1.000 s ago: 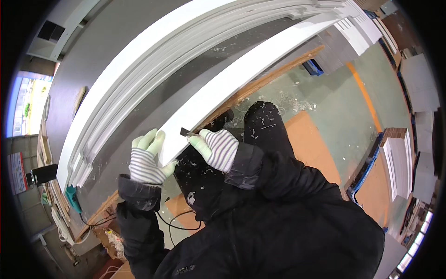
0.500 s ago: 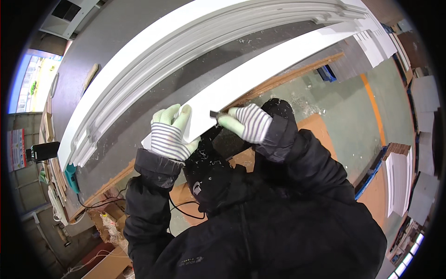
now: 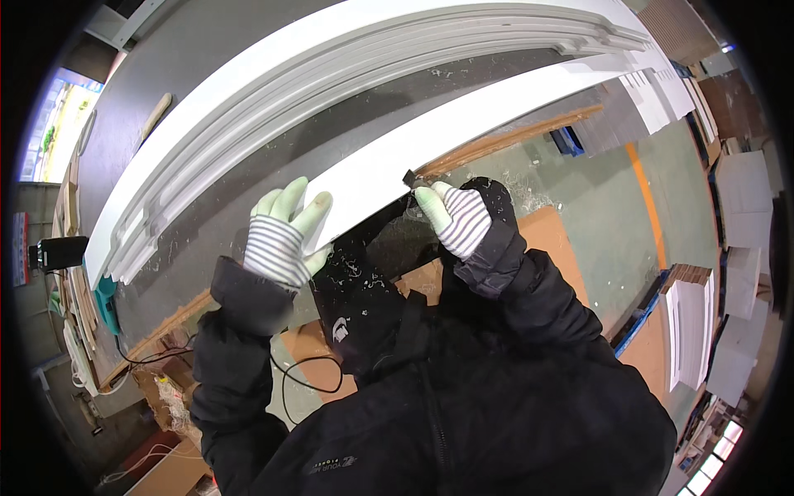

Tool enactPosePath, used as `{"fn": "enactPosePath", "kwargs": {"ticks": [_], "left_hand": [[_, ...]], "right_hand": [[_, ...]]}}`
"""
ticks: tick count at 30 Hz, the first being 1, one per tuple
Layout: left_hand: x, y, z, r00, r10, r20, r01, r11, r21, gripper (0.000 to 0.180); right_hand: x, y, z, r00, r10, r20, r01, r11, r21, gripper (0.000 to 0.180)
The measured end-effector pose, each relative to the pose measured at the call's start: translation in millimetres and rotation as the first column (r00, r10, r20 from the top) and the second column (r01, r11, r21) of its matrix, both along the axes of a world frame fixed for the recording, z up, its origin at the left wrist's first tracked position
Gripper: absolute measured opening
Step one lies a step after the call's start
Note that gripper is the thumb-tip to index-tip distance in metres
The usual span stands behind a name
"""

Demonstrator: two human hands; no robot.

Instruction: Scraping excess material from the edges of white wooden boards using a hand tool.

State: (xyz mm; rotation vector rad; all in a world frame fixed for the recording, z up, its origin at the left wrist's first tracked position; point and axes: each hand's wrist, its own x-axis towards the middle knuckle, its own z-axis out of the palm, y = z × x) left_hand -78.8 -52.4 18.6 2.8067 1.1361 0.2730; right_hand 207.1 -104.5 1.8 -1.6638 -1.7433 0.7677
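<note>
A long white board (image 3: 389, 165) lies along the near edge of the workbench, its near end toward me. My left hand (image 3: 283, 227), in a pale green glove with a striped cuff, grips that end, fingers over the top face and thumb at the near edge. My right hand (image 3: 453, 217), gloved the same way, is closed on a small dark flat scraper-like blade (image 3: 409, 178). The blade rests at the board's near edge, a little right of my left hand. Its lower part is hidden by my fingers.
Several white grooved mouldings (image 3: 331, 87) lie along the grey workbench (image 3: 223, 62) beyond the board. A wooden-handled tool (image 3: 155, 116) lies at the left, and a teal power tool (image 3: 106, 304) hangs by the bench corner. White shavings dot bench and floor. Stacked white panels (image 3: 688, 331) stand right.
My right hand has moved with the blade farther along the board's near edge, away from my left hand. The left hand keeps its grip on the board's end. The view has shifted slightly.
</note>
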Motion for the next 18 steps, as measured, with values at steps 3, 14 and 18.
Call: {"fn": "enactPosePath", "kwargs": {"ticks": [3, 14, 18], "left_hand": [[7.2, 2.7, -5.7, 0.997, -0.011, 0.071, 0.007, 0.998, 0.056, 0.082], [-6.0, 32.8, 14.4, 0.994, -0.06, 0.09, 0.08, 0.966, -0.247, 0.043], [-1.9, 43.4, 6.2, 0.975, -0.138, 0.177, 0.178, 0.954, -0.24, 0.039]], "right_hand": [[4.9, -4.1, -22.4, 0.999, 0.049, 0.017, -0.049, 0.999, -0.005, 0.038], [-33.9, -16.3, -51.3, 0.943, -0.285, -0.171, 0.275, 0.958, -0.082, 0.039], [-79.2, -28.4, -54.2, 0.896, -0.288, -0.339, 0.211, 0.946, -0.247, 0.043]]}}
